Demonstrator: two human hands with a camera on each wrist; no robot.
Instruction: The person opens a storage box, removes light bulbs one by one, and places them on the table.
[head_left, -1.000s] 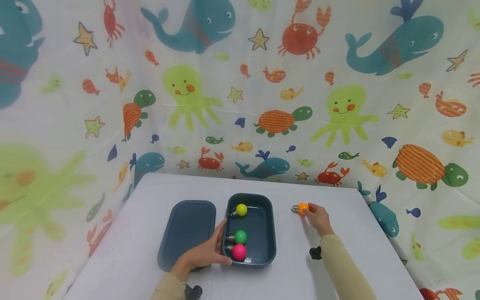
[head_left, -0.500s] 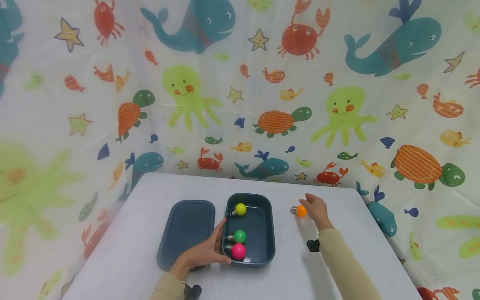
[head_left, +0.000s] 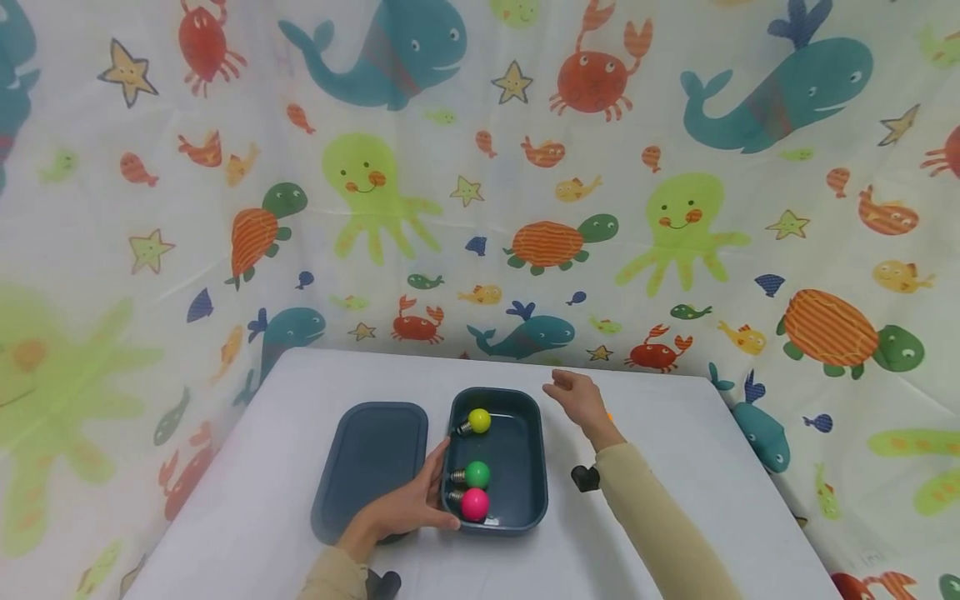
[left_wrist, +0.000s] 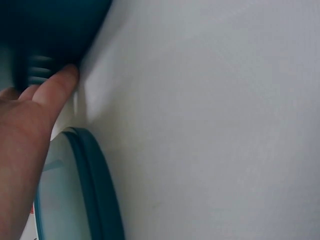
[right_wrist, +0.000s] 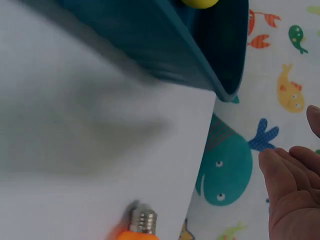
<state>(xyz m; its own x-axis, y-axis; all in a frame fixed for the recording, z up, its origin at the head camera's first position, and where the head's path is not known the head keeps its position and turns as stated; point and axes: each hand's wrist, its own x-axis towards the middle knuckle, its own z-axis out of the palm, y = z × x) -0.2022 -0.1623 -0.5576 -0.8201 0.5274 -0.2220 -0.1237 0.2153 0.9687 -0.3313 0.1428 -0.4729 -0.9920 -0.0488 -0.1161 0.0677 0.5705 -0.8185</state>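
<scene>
My left hand point(head_left: 408, 500) rests against the left side of a dark blue plastic box point(head_left: 543, 467), fingers along its wall and thumb point(left_wrist: 60, 87) at the near corner. Inside lie three small light bulbs with screw bases: a yellow bulb point(head_left: 479, 421), a green bulb point(head_left: 477, 474) and a pink bulb point(head_left: 475, 505), lined up along the left wall. My right hand point(head_left: 579, 398) is in the air beyond the box's far right corner, holding nothing. An orange bulb point(right_wrist: 137, 235) lies on the table, mostly hidden behind the right hand and wrist in the head view.
A dark blue lid point(head_left: 371, 471) lies flat on the white table point(head_left: 697, 500), left of the box. A curtain point(head_left: 525, 183) printed with sea animals hangs behind and beside the table. A black wrist device point(head_left: 585, 478) sits under the right sleeve.
My right hand has let go of the orange bulb, leaving it on the table, and has lifted and moved left toward the box. The left hand has stayed at the box.
</scene>
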